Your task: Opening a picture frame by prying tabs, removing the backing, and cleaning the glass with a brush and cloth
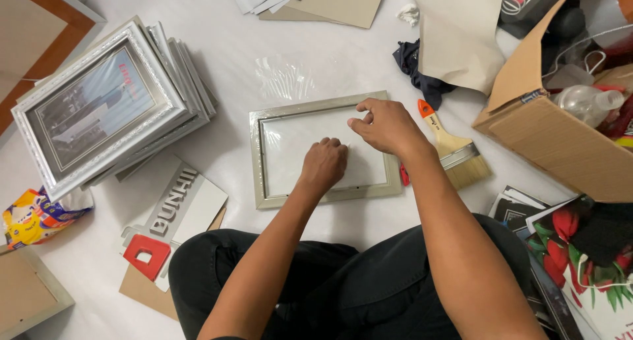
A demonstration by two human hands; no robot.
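Note:
A silver picture frame [264,201] lies face down on the white floor in front of my crossed legs, with a pale sheet inside it. My left hand [323,165] is closed in a fist and presses on that sheet near the frame's middle. My right hand [389,126] rests at the frame's upper right, fingers curled and pinching something small I cannot make out against the inner edge.
A stack of silver frames [105,103] lies at left. A paintbrush with an orange handle [455,152] sits right of the frame. An open cardboard box [560,142] stands at far right, red artificial flowers [573,241] below it. Card sheets [184,208] lie near my left knee.

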